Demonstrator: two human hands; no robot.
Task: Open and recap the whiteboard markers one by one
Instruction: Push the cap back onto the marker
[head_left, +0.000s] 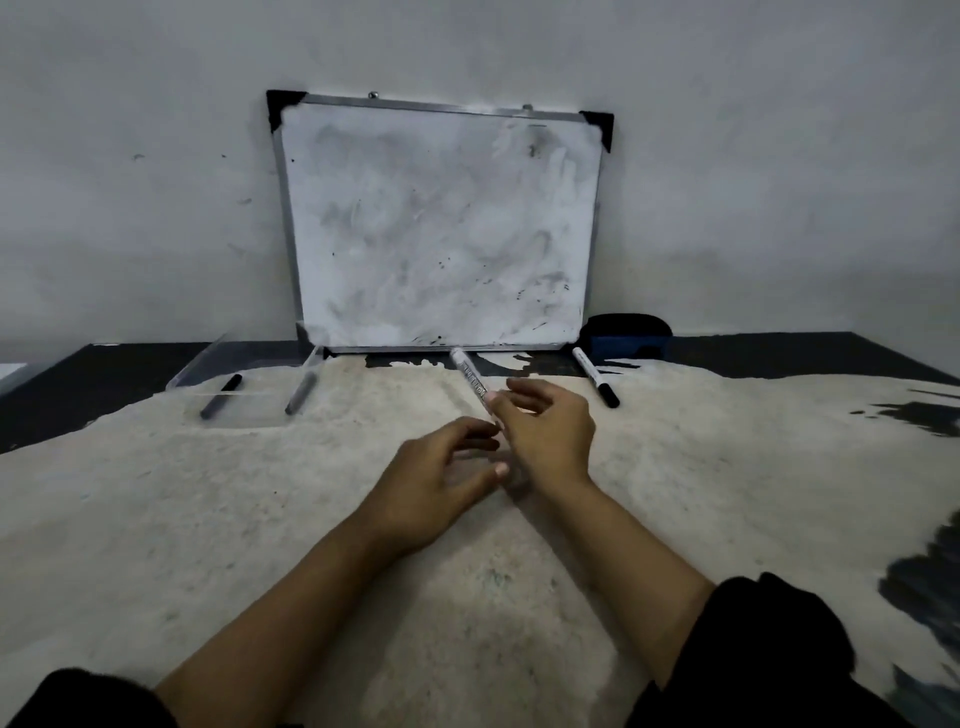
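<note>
My right hand (545, 431) grips a white whiteboard marker (470, 379) by its lower part, the white end pointing up and away toward the board. My left hand (441, 478) sits just left of it, fingers apart and curled toward the marker's hidden lower end; whether it touches the marker or a cap I cannot tell. Another marker with a black cap (596, 376) lies to the right on the rug. Two more markers (222, 396) (301, 393) lie at the left, in or beside a clear tray (197, 364).
A smudged whiteboard (441, 223) leans against the grey wall. A dark blue eraser (626, 335) sits at its right foot. A pale fuzzy rug (311, 519) with dark patches covers the dark surface.
</note>
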